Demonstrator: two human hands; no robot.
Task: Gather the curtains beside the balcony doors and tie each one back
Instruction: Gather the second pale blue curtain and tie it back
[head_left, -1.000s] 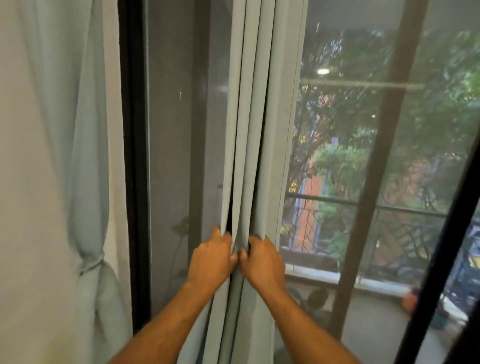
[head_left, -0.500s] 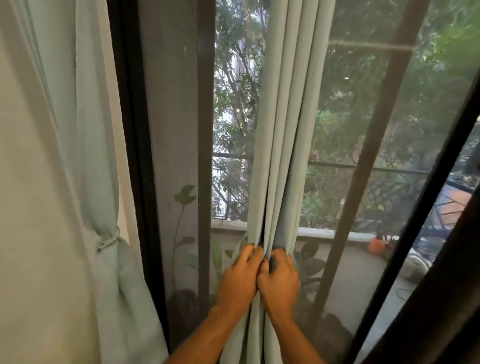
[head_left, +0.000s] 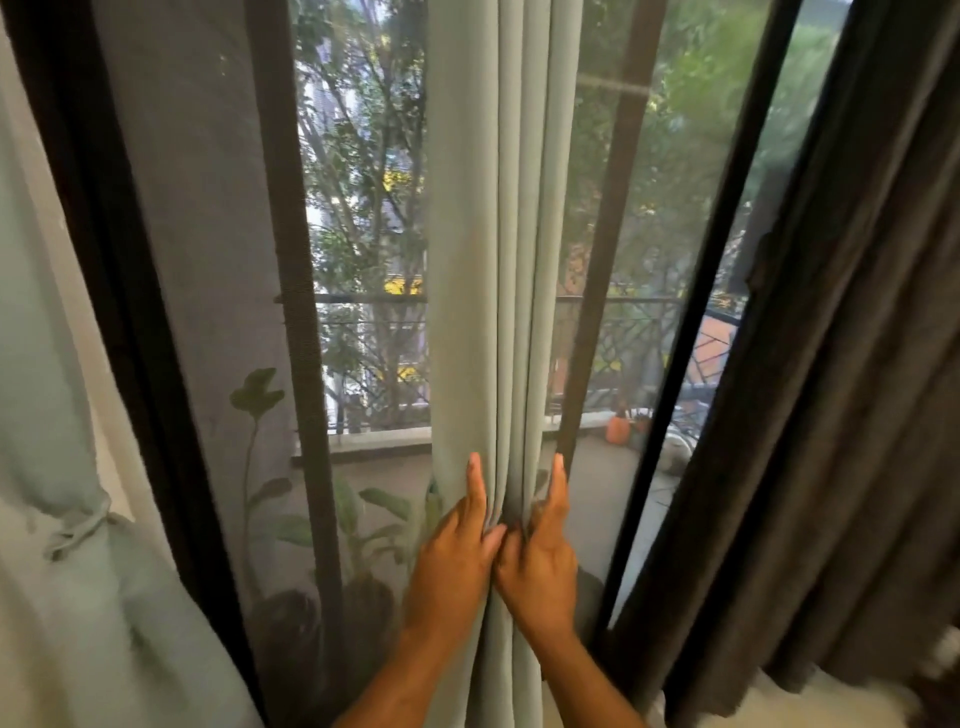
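A pale green curtain (head_left: 498, 249) hangs in narrow folds down the middle of the balcony doors. My left hand (head_left: 454, 561) presses its left side and my right hand (head_left: 540, 564) its right side, thumbs meeting, index fingers stretched upward, pinching the folds together at waist height. A second pale green curtain (head_left: 62, 519) at the far left is gathered and bound by a matching tie-back (head_left: 78, 527). A dark grey curtain (head_left: 841, 395) hangs loose at the right.
Black door frames (head_left: 119, 291) and a mesh screen (head_left: 197, 260) stand behind the curtains. Through the glass I see potted plants (head_left: 363, 525), a balcony railing (head_left: 374, 301), an orange pot (head_left: 618, 428) and trees.
My view has swung right, bringing the dark grey curtain into sight. Both hands stay on the middle curtain, and their index fingers have straightened upward along the folds.
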